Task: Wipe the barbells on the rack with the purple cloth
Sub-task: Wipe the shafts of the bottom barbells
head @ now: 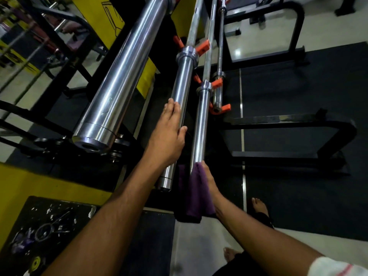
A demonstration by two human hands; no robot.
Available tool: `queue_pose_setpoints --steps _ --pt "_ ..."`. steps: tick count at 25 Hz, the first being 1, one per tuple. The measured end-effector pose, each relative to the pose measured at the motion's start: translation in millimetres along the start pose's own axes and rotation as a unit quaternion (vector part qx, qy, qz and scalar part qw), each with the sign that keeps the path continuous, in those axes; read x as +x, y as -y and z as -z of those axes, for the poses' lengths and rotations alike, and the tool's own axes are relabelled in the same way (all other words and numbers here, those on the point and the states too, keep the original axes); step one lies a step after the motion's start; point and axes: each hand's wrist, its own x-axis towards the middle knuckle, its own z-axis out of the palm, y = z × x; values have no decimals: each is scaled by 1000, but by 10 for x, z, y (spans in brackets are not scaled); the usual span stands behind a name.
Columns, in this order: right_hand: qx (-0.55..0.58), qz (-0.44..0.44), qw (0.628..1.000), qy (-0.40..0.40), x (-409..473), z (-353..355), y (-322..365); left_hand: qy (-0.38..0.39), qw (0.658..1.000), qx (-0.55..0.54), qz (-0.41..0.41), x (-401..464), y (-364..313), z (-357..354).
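Several chrome barbells lie stacked on a black rack, their sleeve ends pointing toward me. My left hand (169, 134) rests flat on the sleeve of the second barbell (182, 84), fingers straight and the thumb against its right side. My right hand (209, 180) holds the purple cloth (196, 194) wrapped around the near end of the third barbell's sleeve (200, 128); the cloth hangs down below the bar and hides the sleeve tip. A thick barbell sleeve (119, 76) is closest at the left, and a thinner barbell (219, 56) sits lower at the right.
Orange rack hooks (204, 46) hold the bars. Black steel frames (298, 124) stand to the right on dark rubber flooring. A yellow panel (95, 12) and other gym equipment are at the left. My bare feet (258, 206) stand on the tiled floor below.
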Motion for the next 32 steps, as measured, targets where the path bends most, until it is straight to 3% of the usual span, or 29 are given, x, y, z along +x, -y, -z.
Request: queue_pose_setpoints --steps 4,10,14,17,21,26,29,32 --pt "-53 42 996 -57 456 -85 428 -1 1000 8 0 -12 4 0" --pt "-58 49 997 -3 89 -46 135 -15 1000 -15 -9 12 20 2" --pt "-175 4 984 32 -281 139 -91 -18 999 -30 -3 -8 4 8" --pt "-399 -26 915 52 -538 313 144 -19 999 -48 -5 -29 -5 22" --pt "-653 58 755 33 -705 511 379 -18 998 -57 -8 -23 16 8" --pt "-693 103 710 67 -902 378 509 -34 999 -11 -22 22 56 -87" --pt "-701 105 696 116 -1071 471 827 -44 995 84 -36 -3 41 -76" --pt "-731 150 661 83 -1233 721 1350 -76 981 148 -101 -119 -241 -92"
